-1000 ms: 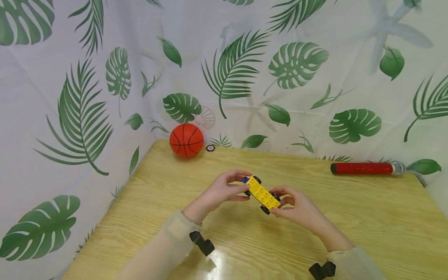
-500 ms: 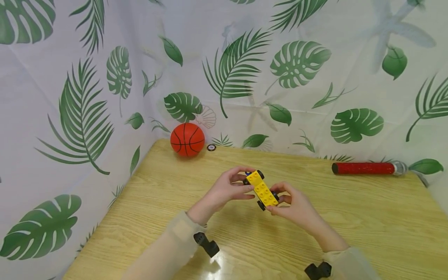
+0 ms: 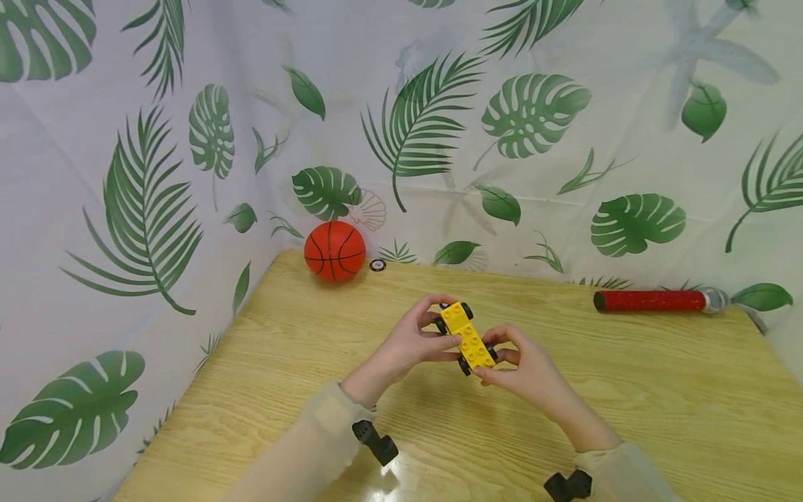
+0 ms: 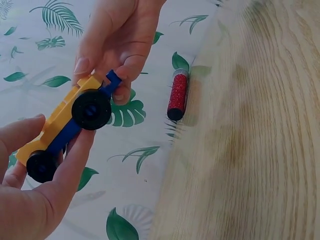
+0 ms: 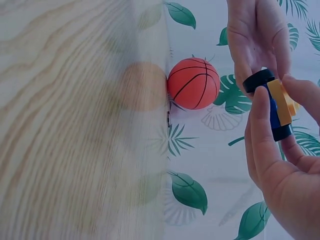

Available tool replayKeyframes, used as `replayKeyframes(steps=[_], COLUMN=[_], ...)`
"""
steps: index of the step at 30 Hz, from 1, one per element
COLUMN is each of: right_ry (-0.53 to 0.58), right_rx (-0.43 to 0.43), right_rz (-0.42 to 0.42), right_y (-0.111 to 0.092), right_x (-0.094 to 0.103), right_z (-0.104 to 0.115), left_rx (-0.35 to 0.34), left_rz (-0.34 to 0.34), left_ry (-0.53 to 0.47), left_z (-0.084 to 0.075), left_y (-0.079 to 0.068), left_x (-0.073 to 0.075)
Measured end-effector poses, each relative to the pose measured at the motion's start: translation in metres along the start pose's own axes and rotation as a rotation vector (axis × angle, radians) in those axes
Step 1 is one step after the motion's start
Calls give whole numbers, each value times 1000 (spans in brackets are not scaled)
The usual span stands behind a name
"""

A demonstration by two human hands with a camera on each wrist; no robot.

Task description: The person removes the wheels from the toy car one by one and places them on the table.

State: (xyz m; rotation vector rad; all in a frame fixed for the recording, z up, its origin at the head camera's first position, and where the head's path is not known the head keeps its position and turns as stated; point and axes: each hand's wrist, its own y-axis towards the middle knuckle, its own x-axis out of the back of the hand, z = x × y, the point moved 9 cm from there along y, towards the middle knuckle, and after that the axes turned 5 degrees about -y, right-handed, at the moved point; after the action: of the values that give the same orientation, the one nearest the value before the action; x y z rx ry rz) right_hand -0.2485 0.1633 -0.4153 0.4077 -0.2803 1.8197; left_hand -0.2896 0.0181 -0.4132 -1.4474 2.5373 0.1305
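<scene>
Both hands hold a toy car (image 3: 475,346) above the table, with its studded yellow top facing the head camera. My left hand (image 3: 409,339) grips the far end, thumb on the yellow body and fingers along the side. At the near end, my right hand (image 3: 530,368) pinches the car between thumb and fingers. The left wrist view shows a blue chassis (image 4: 64,136), black wheels (image 4: 91,109) and a small blue hook at one end, beside the right fingers (image 4: 131,67). In the right wrist view, right fingers (image 5: 267,135) lie along the blue underside.
An orange basketball (image 3: 334,252) sits at the table's back left corner, beside a small round black-and-white disc (image 3: 378,265). A red glittery tube (image 3: 652,302) with a silver end lies along the back right edge. Leaf-print cloth (image 3: 401,139) stands behind the wooden table (image 3: 282,348).
The toy car has turned so its far end points more directly away from me. My left hand has moved slightly right and away, and my right hand slightly left. Both keep hold of it.
</scene>
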Motion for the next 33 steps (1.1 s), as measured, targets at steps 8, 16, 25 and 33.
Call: replayKeyframes(steps=[8, 16, 25, 33], right_ry=[46, 49, 68, 66], right_rx=[23, 31, 63, 63], right_rz=[38, 89, 110, 11], right_y=[-2, -3, -3, -3], right_x=[-2, -3, -3, 8], right_z=[3, 3, 6, 8], left_rx=[-5, 1, 4, 17], left_rz=[27, 31, 29, 36], left_ry=[23, 35, 36, 50], left_z=[-2, -3, -2, -2], left_y=[-1, -3, -4, -5], left_x=[-1, 2, 3, 4])
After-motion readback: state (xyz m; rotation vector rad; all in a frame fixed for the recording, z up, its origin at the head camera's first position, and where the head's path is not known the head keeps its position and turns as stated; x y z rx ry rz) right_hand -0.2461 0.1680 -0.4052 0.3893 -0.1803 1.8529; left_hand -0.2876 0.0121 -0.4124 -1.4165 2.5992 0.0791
